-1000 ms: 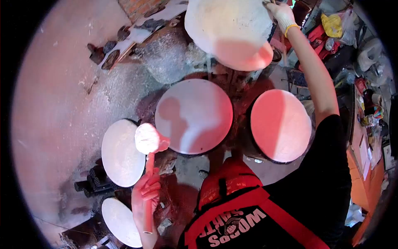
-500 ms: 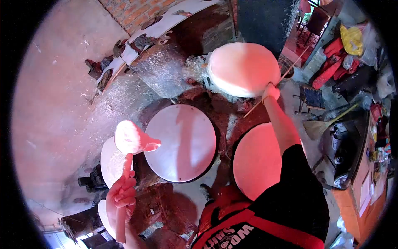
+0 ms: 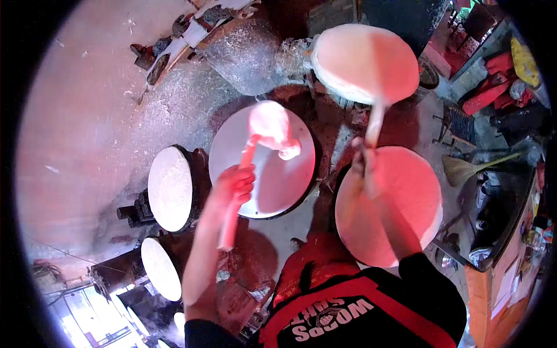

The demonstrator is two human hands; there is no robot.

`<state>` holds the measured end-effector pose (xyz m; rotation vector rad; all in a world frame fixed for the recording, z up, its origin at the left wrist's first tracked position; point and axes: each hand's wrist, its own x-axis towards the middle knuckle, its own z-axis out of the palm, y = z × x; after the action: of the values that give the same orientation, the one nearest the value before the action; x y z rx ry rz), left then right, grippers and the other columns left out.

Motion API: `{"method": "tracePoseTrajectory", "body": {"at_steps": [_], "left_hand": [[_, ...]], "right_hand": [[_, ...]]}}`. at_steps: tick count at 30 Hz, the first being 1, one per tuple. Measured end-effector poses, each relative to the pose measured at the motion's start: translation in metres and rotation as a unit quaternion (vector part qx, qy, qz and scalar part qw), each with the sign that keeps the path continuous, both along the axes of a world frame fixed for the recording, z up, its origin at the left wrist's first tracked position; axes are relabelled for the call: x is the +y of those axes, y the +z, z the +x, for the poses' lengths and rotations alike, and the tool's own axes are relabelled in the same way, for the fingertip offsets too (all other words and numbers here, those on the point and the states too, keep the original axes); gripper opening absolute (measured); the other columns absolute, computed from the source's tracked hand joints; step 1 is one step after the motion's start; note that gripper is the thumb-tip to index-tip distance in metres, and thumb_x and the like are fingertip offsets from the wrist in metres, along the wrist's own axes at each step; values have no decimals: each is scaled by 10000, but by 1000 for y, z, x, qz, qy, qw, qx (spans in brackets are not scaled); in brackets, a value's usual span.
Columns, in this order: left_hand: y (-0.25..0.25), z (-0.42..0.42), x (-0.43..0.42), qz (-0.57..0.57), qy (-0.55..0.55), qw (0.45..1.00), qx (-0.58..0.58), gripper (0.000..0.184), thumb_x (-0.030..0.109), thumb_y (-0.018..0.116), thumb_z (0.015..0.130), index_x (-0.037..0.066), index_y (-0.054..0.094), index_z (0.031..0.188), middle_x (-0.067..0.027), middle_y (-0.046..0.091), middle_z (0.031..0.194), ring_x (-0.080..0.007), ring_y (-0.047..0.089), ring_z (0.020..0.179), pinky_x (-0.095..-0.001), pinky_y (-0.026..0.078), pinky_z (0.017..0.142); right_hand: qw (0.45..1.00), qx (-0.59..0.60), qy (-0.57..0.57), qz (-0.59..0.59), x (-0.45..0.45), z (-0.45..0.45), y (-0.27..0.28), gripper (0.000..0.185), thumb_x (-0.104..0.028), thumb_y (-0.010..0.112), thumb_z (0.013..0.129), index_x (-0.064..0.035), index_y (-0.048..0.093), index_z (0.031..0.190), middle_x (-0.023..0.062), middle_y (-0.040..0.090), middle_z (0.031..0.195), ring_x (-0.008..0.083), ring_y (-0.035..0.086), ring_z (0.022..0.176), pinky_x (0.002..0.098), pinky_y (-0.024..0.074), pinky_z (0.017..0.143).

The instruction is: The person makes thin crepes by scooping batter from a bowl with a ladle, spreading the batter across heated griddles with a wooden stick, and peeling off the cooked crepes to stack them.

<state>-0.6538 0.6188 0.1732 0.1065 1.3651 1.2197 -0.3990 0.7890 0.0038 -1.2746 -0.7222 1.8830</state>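
While the left hand (image 3: 236,182) wraps around a handle (image 3: 228,227) slanting forward and rightward, the white lump (image 3: 269,122) at its far end lies ahead of that nearer hand, over the middle griddle (image 3: 294,180); the blurred right hand (image 3: 365,165) seems closed on a flat stick (image 3: 376,123)

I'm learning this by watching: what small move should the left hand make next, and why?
Probably press the white wad onto the middle round plate and wipe across it: the left hand grips its handle, the wad appears over that plate, and the plate's surface looks smooth. Whether they already touch is unclear.
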Motion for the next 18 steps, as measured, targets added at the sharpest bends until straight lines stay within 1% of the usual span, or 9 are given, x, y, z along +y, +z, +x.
{"method": "tracePoseTrajectory", "body": {"at_steps": [3, 4, 6, 7, 9, 11, 12, 15, 18], "left_hand": [[-75, 11, 20, -129, -79, 928, 341, 185, 135, 586, 811, 37, 485, 931, -54, 489, 601, -168, 516, 497, -304, 421, 421], [-108, 1, 19, -86, -84, 881, 458, 185, 130, 592, 790, 43, 486, 914, -83, 512, 616, -217, 538, 520, -342, 434, 457], [-160, -17, 17, 9, -90, 742, 665, 188, 120, 606, 748, 56, 488, 880, -142, 558, 647, -313, 582, 568, -418, 460, 529], [-160, -18, 18, -12, -81, 738, 670, 190, 112, 605, 731, 61, 490, 873, -154, 566, 666, -341, 583, 593, -438, 456, 555], [-157, -18, 18, -50, -62, 730, 679, 196, 97, 604, 698, 71, 496, 859, -179, 582, 703, -396, 585, 645, -478, 450, 607], [-153, -21, 12, -31, -53, 709, 703, 185, 51, 588, 688, 80, 470, 827, -151, 568, 683, -380, 574, 640, -483, 435, 583], [-150, -25, 10, -18, -48, 697, 715, 186, 28, 580, 684, 85, 457, 811, -136, 560, 673, -372, 569, 637, -485, 427, 571], [-142, -42, -5, 64, -7, 639, 767, 183, 41, 599, 674, 87, 483, 809, -115, 561, 734, -346, 559, 647, -464, 427, 576], [-120, -62, -24, 105, 12, 681, 725, 187, 43, 632, 692, 82, 551, 856, -87, 550, 765, -279, 548, 624, -400, 442, 583]], "right_hand": [[993, 51, 96, -53, -68, -6, 6, 288, -392, 466, 939, -152, 589, 1042, -34, 447, 622, 83, 417, 482, 231, 297, 420], [980, 96, 161, -66, -82, 3, -23, 300, -369, 484, 937, -141, 582, 1106, -15, 476, 651, 98, 455, 514, 249, 333, 437], [977, 4, 188, 104, -109, 3, -37, 343, -282, 540, 900, -135, 550, 1209, 55, 530, 742, 179, 526, 620, 307, 405, 519], [939, -134, 142, 283, -123, -9, -31, 395, -219, 577, 866, -142, 526, 1250, 104, 555, 805, 245, 560, 695, 347, 442, 584], [826, -348, 135, 422, -148, -13, -10, 551, -133, 617, 810, -178, 449, 1334, 173, 574, 905, 335, 588, 806, 405, 475, 688], [756, -501, 221, 360, -178, -6, 15, 726, -87, 623, 769, -238, 345, 1421, 211, 559, 979, 384, 578, 879, 440, 468, 767], [738, -510, 177, 405, -191, -6, 1, 767, -77, 628, 738, -268, 337, 1422, 197, 550, 1017, 383, 577, 866, 453, 471, 737], [711, -564, 185, 376, -224, -16, -15, 654, -108, 612, 799, -304, 400, 1385, 171, 544, 917, 365, 583, 796, 430, 476, 682], [722, -585, 167, 331, -236, -47, -14, 636, -124, 608, 807, -301, 402, 1383, 188, 550, 897, 378, 580, 802, 438, 475, 675]]}}
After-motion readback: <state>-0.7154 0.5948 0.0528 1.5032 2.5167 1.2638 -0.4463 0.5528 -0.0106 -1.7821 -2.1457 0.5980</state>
